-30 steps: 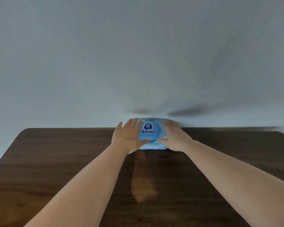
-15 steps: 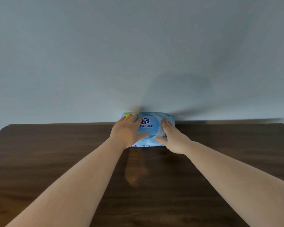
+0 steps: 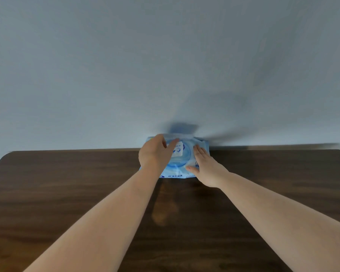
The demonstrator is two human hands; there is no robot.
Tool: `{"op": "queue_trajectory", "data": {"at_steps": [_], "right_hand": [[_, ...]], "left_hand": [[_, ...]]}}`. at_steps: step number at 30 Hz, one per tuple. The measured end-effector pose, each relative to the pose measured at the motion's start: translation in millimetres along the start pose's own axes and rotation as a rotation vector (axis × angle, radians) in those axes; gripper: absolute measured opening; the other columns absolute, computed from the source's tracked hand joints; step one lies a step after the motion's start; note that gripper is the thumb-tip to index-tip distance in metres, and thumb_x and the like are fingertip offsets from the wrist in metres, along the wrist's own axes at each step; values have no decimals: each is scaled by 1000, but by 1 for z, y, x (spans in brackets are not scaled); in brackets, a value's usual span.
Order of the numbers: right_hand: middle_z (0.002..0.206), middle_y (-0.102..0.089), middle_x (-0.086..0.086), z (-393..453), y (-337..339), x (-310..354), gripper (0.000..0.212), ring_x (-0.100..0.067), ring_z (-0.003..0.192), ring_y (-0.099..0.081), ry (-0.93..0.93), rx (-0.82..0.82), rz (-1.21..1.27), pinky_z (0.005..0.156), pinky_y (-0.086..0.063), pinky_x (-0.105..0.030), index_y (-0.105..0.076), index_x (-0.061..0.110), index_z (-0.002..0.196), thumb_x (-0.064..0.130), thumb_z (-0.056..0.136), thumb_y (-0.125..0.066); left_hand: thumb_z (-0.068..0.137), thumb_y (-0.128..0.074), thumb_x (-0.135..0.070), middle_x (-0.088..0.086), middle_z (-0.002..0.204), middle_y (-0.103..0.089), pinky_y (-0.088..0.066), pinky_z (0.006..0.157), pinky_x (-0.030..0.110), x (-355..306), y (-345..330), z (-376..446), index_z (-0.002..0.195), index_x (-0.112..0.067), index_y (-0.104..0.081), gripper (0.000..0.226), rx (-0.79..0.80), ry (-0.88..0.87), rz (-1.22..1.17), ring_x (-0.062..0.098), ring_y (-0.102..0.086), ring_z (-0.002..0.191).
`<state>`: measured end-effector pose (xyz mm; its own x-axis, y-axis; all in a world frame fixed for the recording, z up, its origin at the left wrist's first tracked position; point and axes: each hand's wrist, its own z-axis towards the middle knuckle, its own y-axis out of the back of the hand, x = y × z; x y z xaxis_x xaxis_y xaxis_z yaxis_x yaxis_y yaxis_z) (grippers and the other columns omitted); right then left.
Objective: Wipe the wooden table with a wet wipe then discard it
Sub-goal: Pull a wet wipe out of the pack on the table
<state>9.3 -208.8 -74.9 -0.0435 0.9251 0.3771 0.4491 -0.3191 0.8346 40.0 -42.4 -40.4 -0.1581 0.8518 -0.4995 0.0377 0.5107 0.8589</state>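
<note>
A blue wet wipe pack [image 3: 175, 172] lies at the far edge of the dark wooden table [image 3: 67, 193], against the wall. My left hand [image 3: 154, 156] pinches the pack's round lid flap [image 3: 178, 151], which stands lifted and shows its white underside. My right hand [image 3: 203, 165] lies flat on the right half of the pack, fingers together and thumb at the front edge, holding it down. No loose wipe is visible. Both forearms reach across the middle of the table.
A plain pale grey-blue wall [image 3: 165, 65] rises right behind the table's far edge. The table's rounded far corners show at left and right. A lighter smear [image 3: 161, 214] marks the wood between my forearms.
My left hand has moved from resting on the pack's lid to pinching the flap and raising it. My right hand stays pressed on the right side. The view has shifted slightly.
</note>
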Motion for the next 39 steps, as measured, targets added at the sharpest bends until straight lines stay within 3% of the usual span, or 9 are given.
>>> {"op": "queue_trajectory", "data": {"at_steps": [3, 5, 8, 11, 14, 26, 33, 36, 39], "right_hand": [[161, 8, -2, 0, 1, 1, 76, -16, 147, 4, 2, 0, 0, 118, -9, -36, 7, 13, 150, 44, 98, -38], [161, 8, -3, 0, 0, 2, 76, -16, 147, 3, -3, 7, -1, 118, -9, -36, 7, 12, 150, 44, 98, -37], [161, -9, -7, -3, 6, 7, 74, -21, 146, -16, -15, -27, -58, 115, -22, -38, -5, 10, 151, 46, 97, -39], [135, -52, -4, -11, 14, 14, 55, -23, 118, -53, 49, -299, -235, 94, -44, -36, -39, 15, 138, 48, 94, -44], [118, -60, -2, -10, 17, 26, 39, -24, 110, -54, 142, -430, -241, 91, -40, -35, -55, 20, 124, 44, 96, -42], [109, -63, -7, 32, 6, 64, 24, -27, 103, -55, 135, -419, -138, 76, -47, -36, -66, 16, 107, 20, 97, -44], [98, -60, -7, 22, 21, 66, 11, -23, 93, -53, 37, -512, 387, 74, -34, -27, -65, 8, 94, 15, 89, -58], [80, -59, -1, 8, 37, 67, 9, -20, 80, -55, -128, -494, 856, 74, -45, -33, -60, 14, 82, 19, 89, -61], [88, -64, -8, -5, 49, 65, 10, -21, 77, -62, -207, -399, 1207, 72, -55, -36, -59, 16, 81, 19, 90, -62]], "left_hand": [[66, -72, -60, -9, 95, -47, -41, 68, 30, -1, -11, -10, 100, -19, -48, 59, -31, -205, -3, 12, -44, 89], [71, -73, -47, -4, 105, -47, -43, 71, 32, -1, -15, -10, 108, -16, -47, 54, -51, -249, 42, 15, -45, 98], [85, -56, -22, 0, 89, -53, -36, 62, 28, -4, -7, -7, 88, -12, -52, 11, -72, -178, -78, 21, -49, 84], [86, -52, -17, 2, 72, -52, -35, 63, 28, 5, 7, 0, 77, -9, -52, 13, -67, -22, -286, 24, -48, 72], [85, -58, -20, -2, 67, -52, -36, 58, 27, 24, 19, 4, 74, -8, -56, 17, -100, 59, -355, 18, -48, 66], [85, -62, -25, -1, 60, -43, -33, 54, 26, 53, 19, -3, 65, -11, -46, 29, -77, 105, -363, 15, -39, 57], [88, -57, -29, -1, 71, -53, -39, 56, 27, 55, 20, -2, 77, -14, -53, 19, 17, 186, -236, 19, -51, 71], [86, -62, -30, -4, 102, -55, -43, 70, 30, 53, 23, -8, 113, -20, -54, 29, -30, 118, -237, 16, -55, 89], [87, -62, -30, -4, 105, -54, -46, 73, 29, 42, 32, -17, 110, -24, -57, 25, -95, 12, -405, 13, -57, 83]]}}
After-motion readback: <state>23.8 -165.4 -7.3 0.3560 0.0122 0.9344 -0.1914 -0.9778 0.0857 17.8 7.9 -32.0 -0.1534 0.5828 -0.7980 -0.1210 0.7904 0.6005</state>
